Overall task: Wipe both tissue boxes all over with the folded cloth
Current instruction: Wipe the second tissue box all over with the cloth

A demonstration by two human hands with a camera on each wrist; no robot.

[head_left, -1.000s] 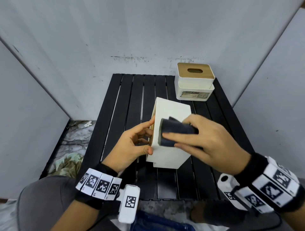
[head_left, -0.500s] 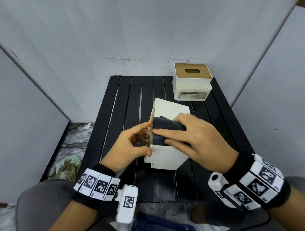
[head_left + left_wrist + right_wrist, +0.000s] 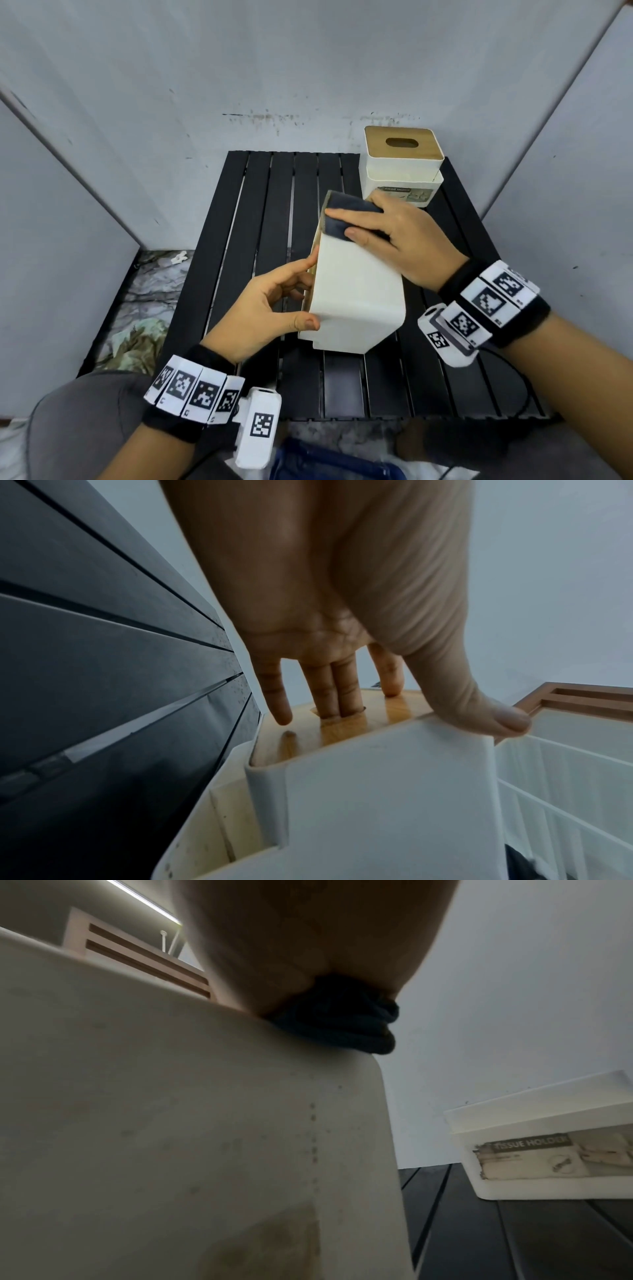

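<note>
A white tissue box (image 3: pixel 352 291) lies on its side on the black slatted table (image 3: pixel 260 222), wooden lid facing left. My left hand (image 3: pixel 308 293) grips its near end. The thumb lies on the upper white face, and the fingers (image 3: pixel 329 696) are on the lid, two of them in its slot. My right hand (image 3: pixel 342 224) holds the folded dark cloth (image 3: pixel 346 209) between thumb and fingers and presses it on the far end of that upper face. In the right wrist view the cloth (image 3: pixel 342 1020) is bunched under the palm at the box's top edge (image 3: pixel 171 1123). The second tissue box (image 3: pixel 400 171) stands upright at the back right.
Grey walls enclose the table on three sides. The second box (image 3: pixel 548 1164), labelled tissue holder, stands just beyond my right hand. Crumpled material lies on the floor (image 3: pixel 144 301) left of the table. My knee is at the lower left.
My right hand has slid the cloth along the upper face from the middle to the far end of the box. The left hand keeps its grip.
</note>
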